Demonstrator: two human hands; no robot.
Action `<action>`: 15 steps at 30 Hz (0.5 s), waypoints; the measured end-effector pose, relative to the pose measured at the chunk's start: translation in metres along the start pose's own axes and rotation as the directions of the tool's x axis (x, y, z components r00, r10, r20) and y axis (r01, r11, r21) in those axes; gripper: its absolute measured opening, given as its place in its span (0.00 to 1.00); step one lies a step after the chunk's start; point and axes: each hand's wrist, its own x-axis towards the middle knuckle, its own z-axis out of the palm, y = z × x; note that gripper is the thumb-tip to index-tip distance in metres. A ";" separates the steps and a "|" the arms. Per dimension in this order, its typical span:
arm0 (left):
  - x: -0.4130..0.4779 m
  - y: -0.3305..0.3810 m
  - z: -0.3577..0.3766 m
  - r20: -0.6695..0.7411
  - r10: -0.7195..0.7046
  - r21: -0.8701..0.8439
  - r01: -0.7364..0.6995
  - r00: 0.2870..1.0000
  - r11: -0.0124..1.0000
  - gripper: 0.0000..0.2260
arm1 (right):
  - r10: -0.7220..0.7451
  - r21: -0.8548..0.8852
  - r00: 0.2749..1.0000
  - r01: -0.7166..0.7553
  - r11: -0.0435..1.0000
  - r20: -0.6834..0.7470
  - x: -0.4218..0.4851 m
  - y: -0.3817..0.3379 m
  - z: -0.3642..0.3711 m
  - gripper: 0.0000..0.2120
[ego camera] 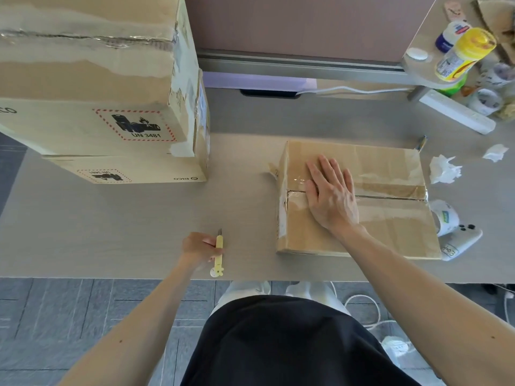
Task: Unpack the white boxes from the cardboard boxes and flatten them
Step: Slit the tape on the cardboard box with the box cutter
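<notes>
A taped, closed cardboard box [390, 174] lies flat on the right part of the desk. My right hand [331, 193] rests on its top with straight fingers, over the taped centre seam near the box's left end. My left hand [199, 247] grips a small yellow utility knife [218, 253] near the desk's front edge, blade pointing away from me, well left of the box. At the far left stand two larger cardboard boxes [111, 129], one stacked on the other, both taped shut. No white boxes are visible.
The grey desk [111, 227] ends at a front edge just behind my left hand. Crumpled tissues [444, 169], a tape roll [446, 217] and a white controller [462, 242] lie right of the box. A shelf [423, 73] with bottles stands at the back right.
</notes>
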 end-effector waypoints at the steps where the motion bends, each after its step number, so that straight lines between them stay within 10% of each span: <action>1: 0.000 0.000 0.001 -0.002 -0.008 -0.013 0.008 1.000 1.000 0.08 | 0.000 0.000 1.000 0.000 1.000 0.003 0.000 0.000 0.000 0.23; 11: -0.001 0.007 0.000 -0.129 0.014 0.025 -0.011 0.992 1.000 0.10 | -0.009 0.031 1.000 0.009 0.999 -0.018 0.000 0.002 -0.001 0.23; 15: -0.003 0.061 -0.006 -0.194 0.230 0.000 -0.234 0.954 0.972 0.14 | -0.029 0.135 1.000 0.029 0.990 -0.002 0.002 0.011 -0.004 0.22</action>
